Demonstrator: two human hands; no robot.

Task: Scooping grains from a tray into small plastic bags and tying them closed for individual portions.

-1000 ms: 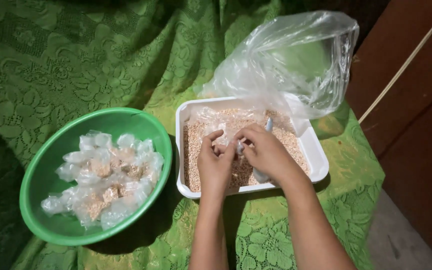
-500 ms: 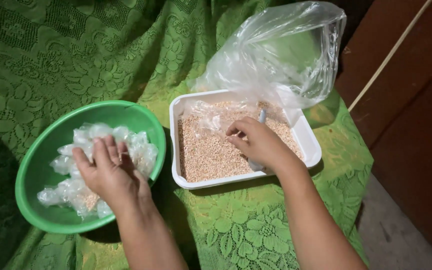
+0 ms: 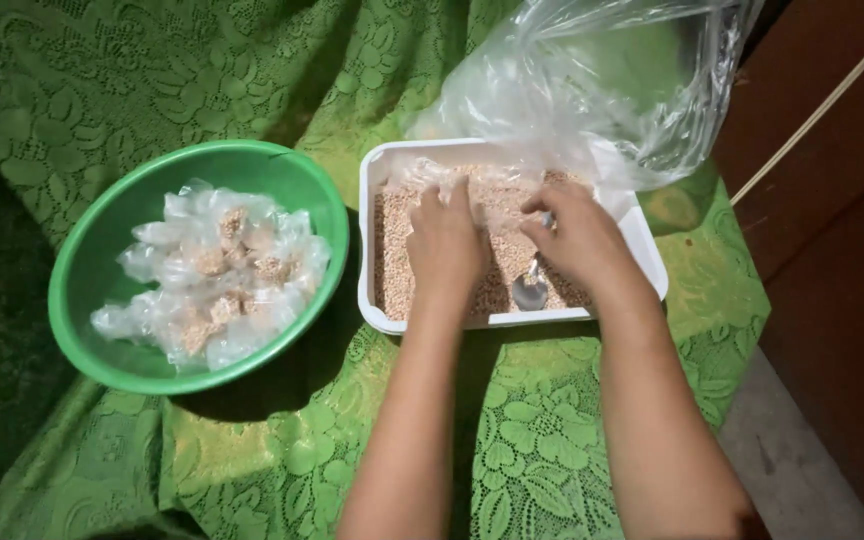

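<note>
A heap of filled little bags (image 3: 217,280) sits in the green bowl (image 3: 92,270), plenty of grain (image 3: 392,260) left in the white tray (image 3: 372,190), left hand (image 3: 444,245) loosely curled over it, right hand (image 3: 577,240) gripping a spoon (image 3: 530,290).

Draped all over in a green lace cloth (image 3: 552,440) — folds bunched at the back, patterned with leaves. Resting straight on it: a round green bowl (image 3: 102,250) to the left, a white rectangular tray (image 3: 377,250) just beside it — near, apparently not touching.
</note>
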